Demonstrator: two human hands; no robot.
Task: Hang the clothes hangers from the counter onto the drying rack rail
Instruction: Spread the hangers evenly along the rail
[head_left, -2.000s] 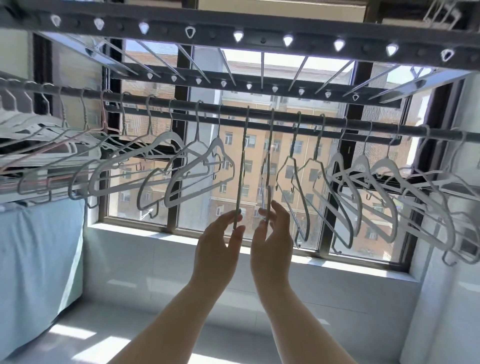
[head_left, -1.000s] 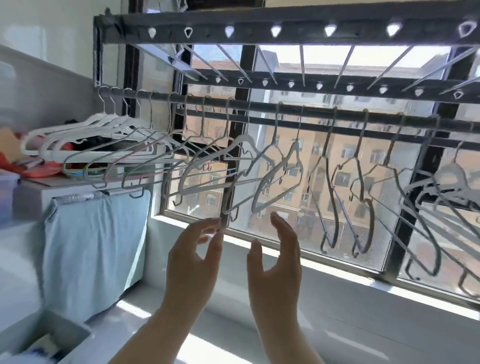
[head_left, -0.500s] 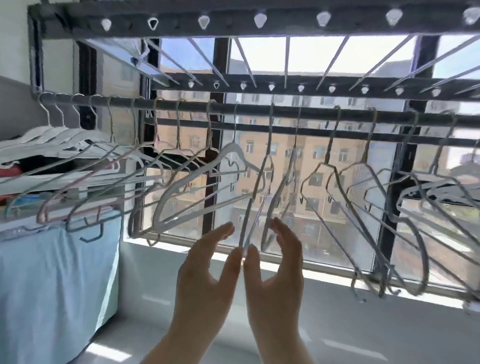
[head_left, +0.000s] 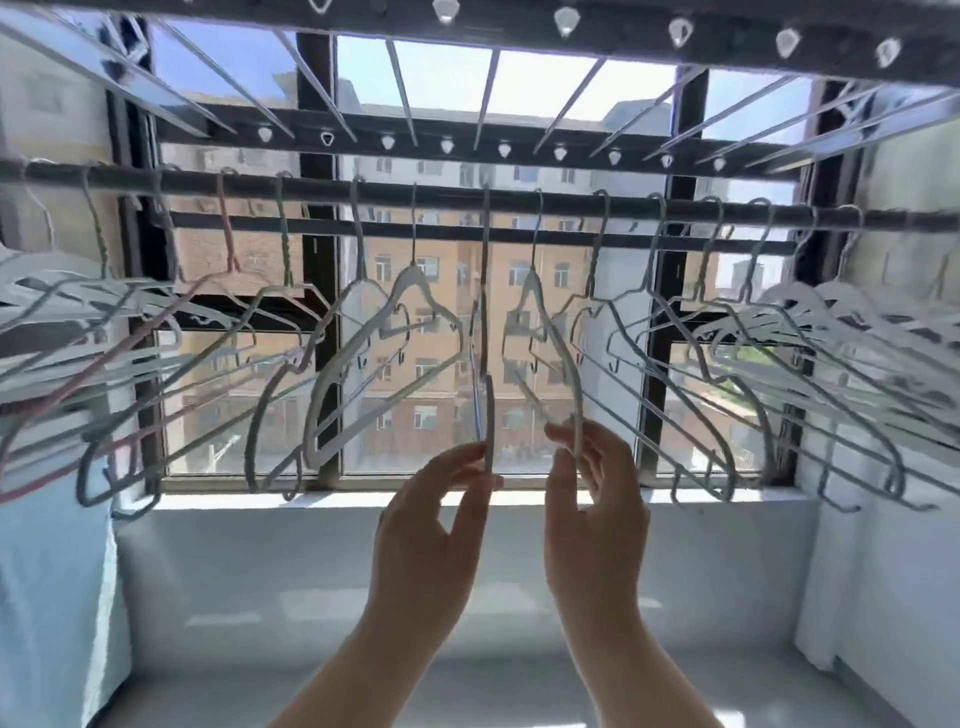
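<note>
Below the window rail (head_left: 571, 200), over a white ledge (head_left: 260, 561), the hands (head_left: 431, 525) (head_left: 592, 514) pinch two hung hangers (head_left: 488, 405) (head_left: 574, 395).

Dark rail (head_left: 571, 200) runs level, lined with pale wire hangers (head_left: 415, 291), hooks over it. Centre hanger (head_left: 485, 332) hangs edge-on, its bottom pinched in my left hand (head_left: 431, 530). Neighbour hanger (head_left: 563, 364), just right of it, has its lower end in my right hand (head_left: 592, 519).

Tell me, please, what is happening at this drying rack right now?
A person seems to be arranging hangers on the drying rack rail by the window. The left hand pinches the bottom of a hanger seen edge-on, and the right hand grips the lower edge of the white hanger beside it. Both hang hooked on the rail, with many other hangers along it on either side.
</note>
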